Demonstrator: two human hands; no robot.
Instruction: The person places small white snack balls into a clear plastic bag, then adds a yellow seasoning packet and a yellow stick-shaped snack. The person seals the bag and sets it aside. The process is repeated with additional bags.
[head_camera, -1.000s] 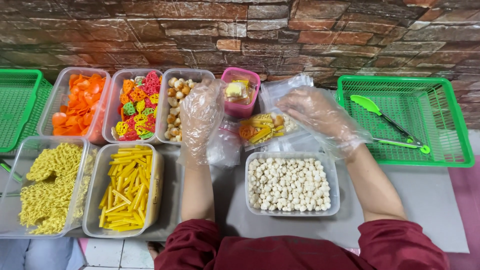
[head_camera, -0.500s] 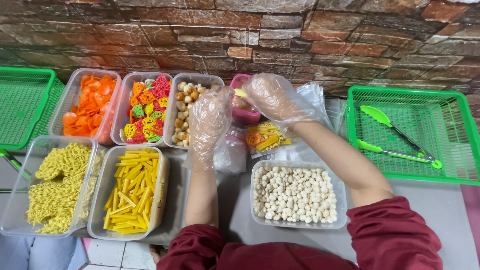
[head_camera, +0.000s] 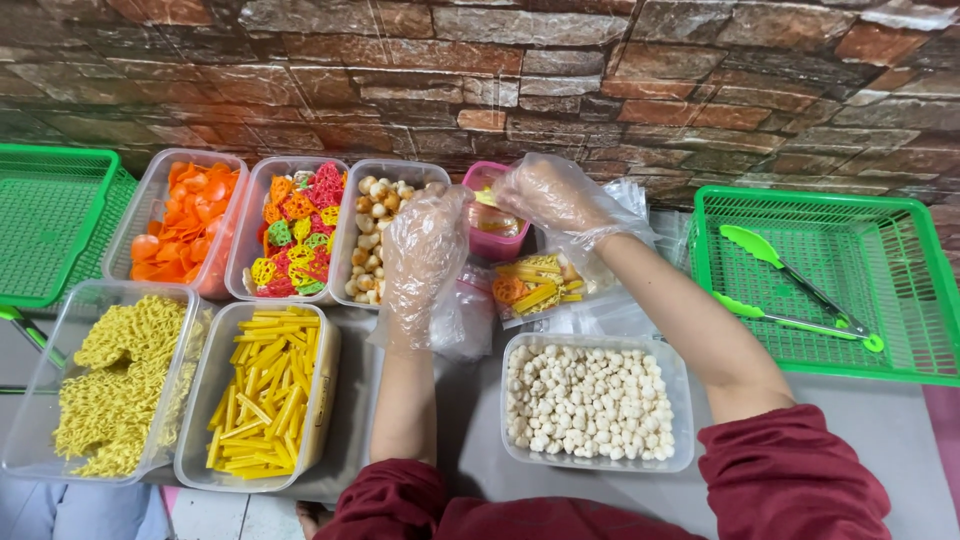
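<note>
Head view looks down on 2 hands in loose clear plastic gloves, working over a grey desk (head_camera: 880, 430) against a brick wall. Left hand (head_camera: 420, 255) hovers palm down with fingers spread and loose, its grip open and holding nothing; it lies over the edge of the tub of round beige and orange snacks (head_camera: 375, 235) and just above a clear plastic bag (head_camera: 465, 315) that sits under its wrist. Right hand (head_camera: 545, 195) reaches to the small pink cup (head_camera: 492, 240), fingers curled over the cup's rim; the glove hides the fingertips, so I cannot tell whether that grip is closed on anything. The cup stands directly beneath and slightly left of this hand, between the 2 hands. Just below the right hand lies a clear bag with orange and yellow snacks (head_camera: 540, 290) inside.

Nearer the person sits a tub of white balls (head_camera: 590, 405). To the left are tubs of orange chips (head_camera: 185, 220), coloured lattice crackers (head_camera: 295, 235), yellow sticks (head_camera: 260, 395) and yellow noodle-like pieces (head_camera: 105, 385). A green basket (head_camera: 900, 290) on the right holds green tongs (head_camera: 790, 290).
</note>
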